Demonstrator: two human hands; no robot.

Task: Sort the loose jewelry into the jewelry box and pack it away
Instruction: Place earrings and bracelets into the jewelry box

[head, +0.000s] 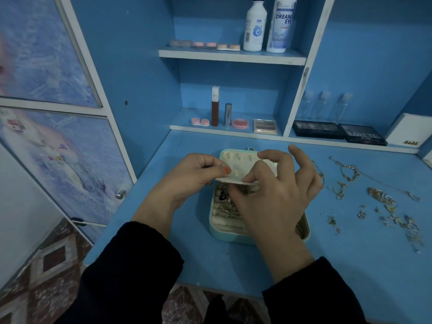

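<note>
Two dark sleeves reach in over the blue desk. Under the hands sits one mint box, open, with small rings and studs crowded in its white tray. Both hands hold one white panel just above it. The left hand pinches the panel's left edge. The right hand pinches its front edge between thumb and forefinger, with its other fingers spread. Right of the right hand, the loose jewelry lies scattered: several thin chains and a heap of small bits, too many and too blurred to count. Beyond the hands, the shelves hold two white bottles, three clear bottles and two black palettes.
</note>
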